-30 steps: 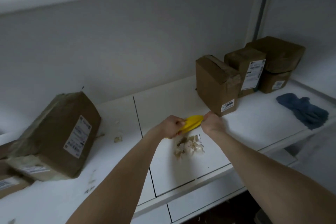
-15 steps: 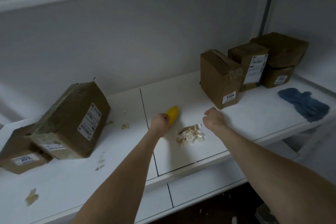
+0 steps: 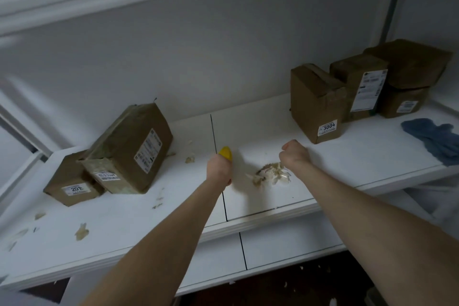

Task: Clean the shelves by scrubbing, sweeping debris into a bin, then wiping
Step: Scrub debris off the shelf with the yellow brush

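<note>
A white shelf [image 3: 360,164] sits under a grey wall [image 3: 223,57], littered with scraps; the left hand [image 3: 219,170] grips the yellow scrubber [image 3: 225,152] at its seam; the right hand [image 3: 294,154] is fisted, empty, just beside the debris pile [image 3: 270,176]; a blue cloth [image 3: 432,139] lies far right.

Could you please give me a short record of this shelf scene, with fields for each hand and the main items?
shelf: white, with scraps scattered toward the left
left hand: grips yellow tool
right hand: fingers curled, nothing visible inside, beside debris pile
blue cloth: lies at the right end, untouched
boxes: box labelled 3004 upright at right; tilted box at left
</note>
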